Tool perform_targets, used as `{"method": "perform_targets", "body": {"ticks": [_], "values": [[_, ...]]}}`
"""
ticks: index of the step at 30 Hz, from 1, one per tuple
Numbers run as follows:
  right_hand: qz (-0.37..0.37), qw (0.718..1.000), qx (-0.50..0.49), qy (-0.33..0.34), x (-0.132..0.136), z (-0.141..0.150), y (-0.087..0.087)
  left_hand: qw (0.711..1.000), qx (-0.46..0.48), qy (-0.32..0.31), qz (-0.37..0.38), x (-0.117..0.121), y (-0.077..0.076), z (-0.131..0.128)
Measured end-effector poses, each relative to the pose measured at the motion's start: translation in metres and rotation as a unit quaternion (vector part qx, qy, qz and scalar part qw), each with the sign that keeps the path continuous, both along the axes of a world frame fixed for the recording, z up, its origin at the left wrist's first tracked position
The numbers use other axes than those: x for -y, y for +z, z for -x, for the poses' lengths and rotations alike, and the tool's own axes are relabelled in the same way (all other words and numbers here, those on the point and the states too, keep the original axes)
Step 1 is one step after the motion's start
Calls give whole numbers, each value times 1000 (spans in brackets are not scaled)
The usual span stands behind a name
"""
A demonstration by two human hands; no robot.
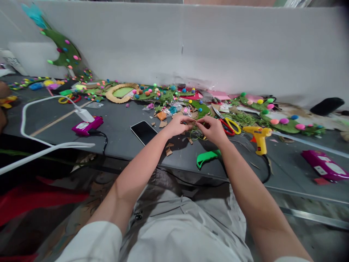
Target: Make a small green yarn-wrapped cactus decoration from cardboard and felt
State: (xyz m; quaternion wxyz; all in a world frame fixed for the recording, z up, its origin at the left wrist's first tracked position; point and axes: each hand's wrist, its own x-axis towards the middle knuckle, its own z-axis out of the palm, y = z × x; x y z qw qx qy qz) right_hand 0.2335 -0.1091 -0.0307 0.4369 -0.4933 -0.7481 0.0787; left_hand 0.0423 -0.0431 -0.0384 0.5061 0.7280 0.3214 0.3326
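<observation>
Above the middle of the grey table, my left hand [178, 125] and my right hand [212, 129] meet with their fingertips pinched close together. Whatever lies between the fingertips is small and mostly hidden; I cannot make it out. Thin green string [195, 135] hangs or lies just beneath them. Cardboard scraps [169, 151] are scattered under and around my left hand. Beside my left forearm lies a dark-screened phone [143, 131]. Close to my right hand are scissors [230, 125] with red and yellow handles, and a green-handled tool [207, 157] lies by my right wrist.
A yellow glue gun [257, 138] with a black cord stands to the right. Purple power boxes [324, 164] sit on both sides, a white cable [24, 120] looping at left. Green pom-pom decorations [289, 123] line the white wall. A person's hand [2, 105] shows at far left.
</observation>
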Motion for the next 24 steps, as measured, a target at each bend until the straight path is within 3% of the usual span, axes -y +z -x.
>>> {"method": "perform_targets", "body": {"ticks": [6,10,15,18,21,24], "values": [[97,988,-116,-3,-3,-2,4,991,92,-28,91,5,7,2],[115,980,-164,9,-6,-1,5,974,174,-45,138,3,8,3],[140,975,-166,44,-7,7,-3,962,214,24,167,-3,3,0],[139,980,-134,51,-7,12,-12,972,186,76,124,-5,0,-2],[104,991,-69,44,-6,13,-17,986,108,131,2,-6,-3,-4],[60,998,-9,32,-4,12,-16,985,40,138,-97,-4,-5,-4]]}}
